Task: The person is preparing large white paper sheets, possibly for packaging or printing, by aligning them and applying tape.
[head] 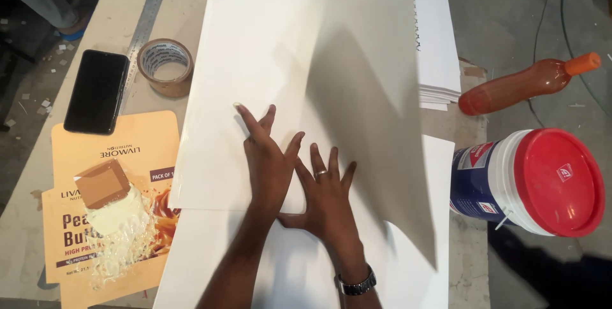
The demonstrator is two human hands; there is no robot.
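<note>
Where seen from the head: left hand (pixel 268 162) and right hand (pixel 328 197) both spread flat, gripping nothing, pressed side by side on white sheet (pixel 255 73). Sheet directly beneath both palms, long axis running away across surface (pixel 25 220); right half lifted. Tape roll (pixel 166 67), phone (pixel 97 91) lying leftward.

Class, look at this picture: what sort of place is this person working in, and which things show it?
Probably a craft or bookbinding workbench: a steel ruler, a roll of brown tape, spread glue on flattened card, and both hands pressing large white sheets.
</note>
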